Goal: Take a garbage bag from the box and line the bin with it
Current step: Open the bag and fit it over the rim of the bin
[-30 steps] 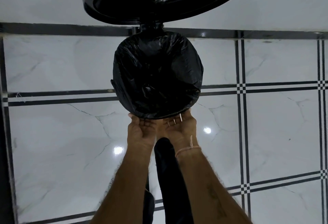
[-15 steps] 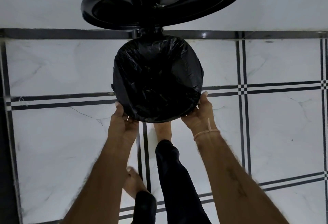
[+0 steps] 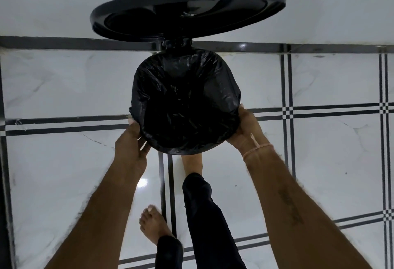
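Both hands have slid apart from the near edge and now sit on opposite flanks of the bin (image 3: pixel 231 138), whose lid (image 3: pixel 187 12) stands raised at the far side. Black garbage bag (image 3: pixel 185 102) drapes inside and over the rim, between the palms. Left hand (image 3: pixel 131 142) and right hand (image 3: pixel 248 129) curl their fingers (image 3: pixel 245 112) closed around the folded-over plastic; both are equally near, so tucking downward looks next.

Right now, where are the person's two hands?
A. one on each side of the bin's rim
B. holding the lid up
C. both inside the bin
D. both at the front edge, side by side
A: the left hand and right hand press the black bag against opposite sides of the bin's rim, while the lid stands open untouched.
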